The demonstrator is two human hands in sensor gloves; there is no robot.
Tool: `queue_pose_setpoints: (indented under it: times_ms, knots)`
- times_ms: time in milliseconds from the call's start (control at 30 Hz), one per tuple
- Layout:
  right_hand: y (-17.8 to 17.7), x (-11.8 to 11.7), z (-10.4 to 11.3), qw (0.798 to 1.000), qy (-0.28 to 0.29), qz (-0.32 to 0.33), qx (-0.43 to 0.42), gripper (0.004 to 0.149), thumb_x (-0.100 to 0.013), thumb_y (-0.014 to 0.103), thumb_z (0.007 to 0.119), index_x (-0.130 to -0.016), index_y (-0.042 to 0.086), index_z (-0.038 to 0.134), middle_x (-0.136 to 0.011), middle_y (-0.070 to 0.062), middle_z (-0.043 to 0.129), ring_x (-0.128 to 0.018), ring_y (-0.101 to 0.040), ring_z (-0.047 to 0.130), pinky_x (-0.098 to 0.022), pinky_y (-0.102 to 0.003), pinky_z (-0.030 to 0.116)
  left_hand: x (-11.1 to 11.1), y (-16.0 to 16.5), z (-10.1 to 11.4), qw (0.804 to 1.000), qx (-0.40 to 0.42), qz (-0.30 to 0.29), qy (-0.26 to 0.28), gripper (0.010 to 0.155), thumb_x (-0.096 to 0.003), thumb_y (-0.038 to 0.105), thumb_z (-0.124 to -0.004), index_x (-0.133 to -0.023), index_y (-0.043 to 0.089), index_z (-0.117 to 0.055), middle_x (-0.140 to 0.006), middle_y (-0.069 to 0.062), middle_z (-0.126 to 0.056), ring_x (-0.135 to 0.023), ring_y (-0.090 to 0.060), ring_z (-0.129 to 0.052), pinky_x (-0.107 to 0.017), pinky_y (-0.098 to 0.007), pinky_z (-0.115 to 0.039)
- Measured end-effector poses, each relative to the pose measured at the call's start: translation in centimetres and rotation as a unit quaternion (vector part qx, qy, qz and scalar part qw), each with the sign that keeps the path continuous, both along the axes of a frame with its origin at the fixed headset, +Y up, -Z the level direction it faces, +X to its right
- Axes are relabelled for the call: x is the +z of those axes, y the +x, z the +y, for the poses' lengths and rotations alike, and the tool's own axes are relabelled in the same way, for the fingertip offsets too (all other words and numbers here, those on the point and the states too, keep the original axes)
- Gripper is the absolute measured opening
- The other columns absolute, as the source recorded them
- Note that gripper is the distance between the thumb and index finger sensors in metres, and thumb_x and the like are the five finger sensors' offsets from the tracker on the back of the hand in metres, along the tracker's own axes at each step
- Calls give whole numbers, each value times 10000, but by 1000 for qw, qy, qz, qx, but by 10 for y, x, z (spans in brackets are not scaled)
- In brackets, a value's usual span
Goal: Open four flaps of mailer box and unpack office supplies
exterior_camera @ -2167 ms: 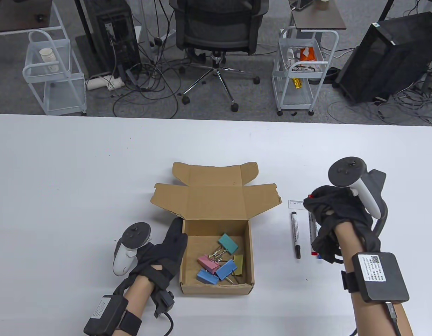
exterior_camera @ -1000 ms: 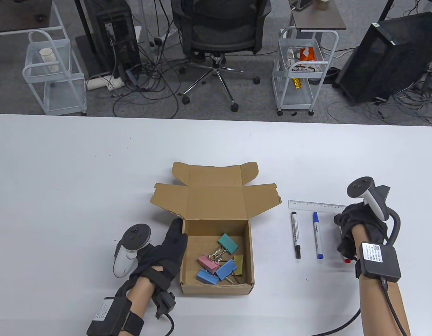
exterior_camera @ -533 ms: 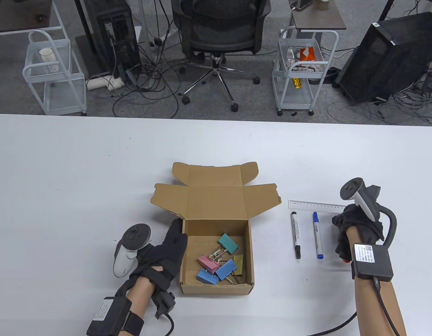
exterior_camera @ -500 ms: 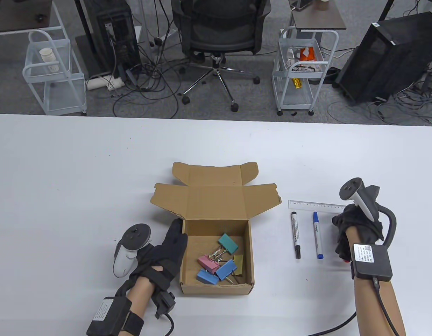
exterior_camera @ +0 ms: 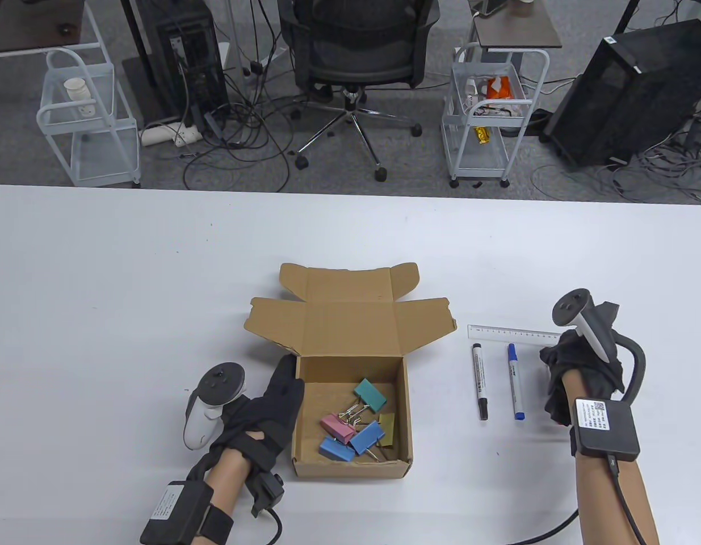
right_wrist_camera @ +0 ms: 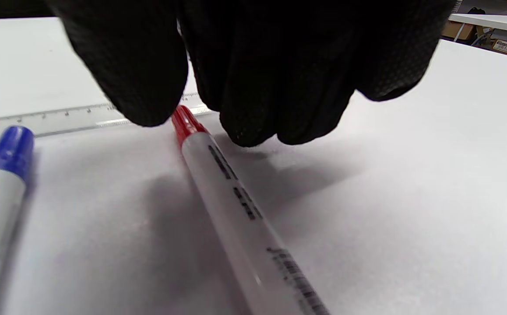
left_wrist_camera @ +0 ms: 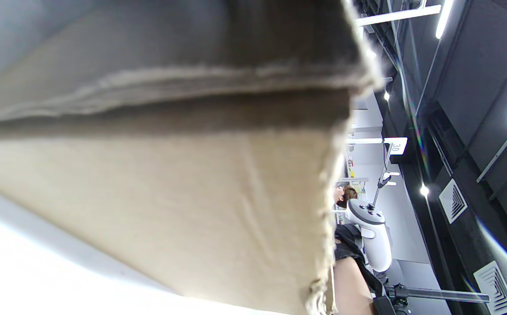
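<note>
1. Grip, right hand (exterior_camera: 583, 369): fingers curled down over the red cap of a red marker (right_wrist_camera: 236, 197) lying flat on the table (exterior_camera: 129, 284); thumb to one side of the cap, the other fingertips to the other. Pinching or merely hovering: cannot tell.
2. Grip, left hand (exterior_camera: 265, 409): released, fingers straight, laid flat against the outer left wall of the mailer box (exterior_camera: 350, 468).
3. Mailer box: brown cardboard, upright on the table between the 2 hands, top open.
4. Binder clips (exterior_camera: 353, 428): inside the box, loosely heaped; 2 blue, 1 pink, 1 teal, 1 olive.
5. Black marker (exterior_camera: 479, 383): on the table right of the box, lying lengthwise, dark cap toward the near edge.
6. Blue marker (exterior_camera: 515, 383): just beside the black one, parallel, between it and the right hand.
7. Ruler (exterior_camera: 509, 332): clear, lying crosswise just beyond the far ends of the markers.
8. Flaps (exterior_camera: 350, 318): lid folded back beyond the box, side wings spread left and right, tuck flap farthest.
9. Beyond the table: office chair (exterior_camera: 356, 40), 2 white wire carts (exterior_camera: 486, 113), computer towers, floor cables.
</note>
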State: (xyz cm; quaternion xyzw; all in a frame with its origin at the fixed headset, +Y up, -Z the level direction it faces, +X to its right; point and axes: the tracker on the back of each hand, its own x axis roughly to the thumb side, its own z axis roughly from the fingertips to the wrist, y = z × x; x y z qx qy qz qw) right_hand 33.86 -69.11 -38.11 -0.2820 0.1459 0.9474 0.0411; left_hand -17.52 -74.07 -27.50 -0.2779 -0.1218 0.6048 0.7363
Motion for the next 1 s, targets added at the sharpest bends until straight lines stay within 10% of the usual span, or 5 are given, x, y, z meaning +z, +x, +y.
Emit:
queue_pose_setpoints:
  times_ms: [600,1000]
  knots:
    - [-56,59,55,973,146,87,-154,651,-610,442,555,-1124,49,486,-1163,-279,599,-978,-612,638,-696,-707,593,-2,0,0,1000,0,-12,0,806,-604,502,-430,-1109,100,53,-1195,-313,20,-1111,-588,-108,-784,-666,-363]
    - [-118,99,55,913,151,129,-356,731,-615,466,522,-1126,-44,409,-1169,-361,505,-973,-661,571,-684,-730,562,-2,1,0,1000,8,-18,0,808,-603,499,-425,-1105,94,62,-1188,-318,37,-1106,-588,-89,-785,-665,-357]
